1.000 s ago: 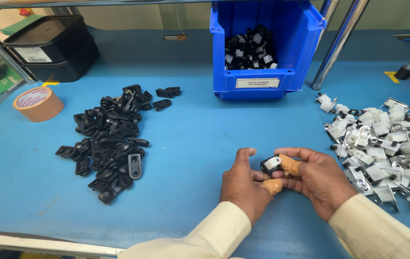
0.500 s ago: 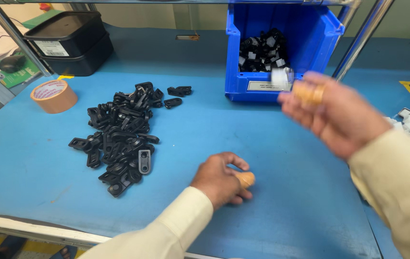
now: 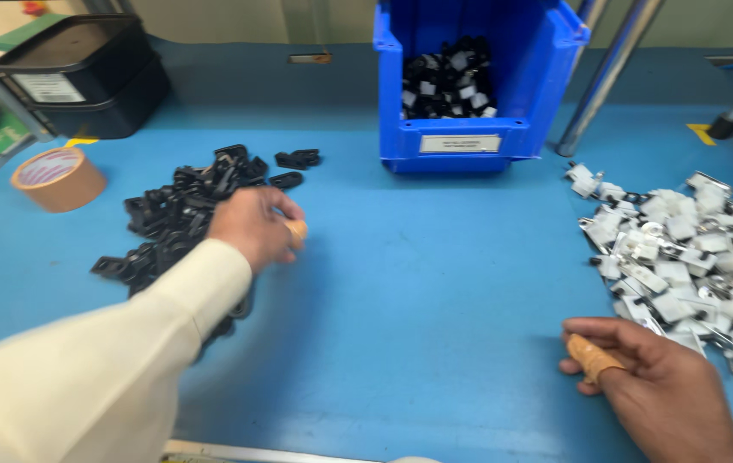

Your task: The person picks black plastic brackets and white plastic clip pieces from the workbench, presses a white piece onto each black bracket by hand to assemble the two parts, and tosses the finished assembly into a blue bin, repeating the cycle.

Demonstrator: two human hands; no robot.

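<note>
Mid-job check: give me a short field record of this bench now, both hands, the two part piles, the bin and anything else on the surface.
left hand: over the right edge of the black plastic parts pile, fingers curled; what it holds cannot be told
right hand: resting on the blue table by the near edge of the white and metal parts pile, a tan wrap on one finger
blue bin: at the back, holding black and white parts
tape roll: brown, far left
black trays: stacked, back left

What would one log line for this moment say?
left hand: on black clips pile | right hand: beside white parts pile, holding nothing visible | blue bin: behind, holds assembled pieces
</note>
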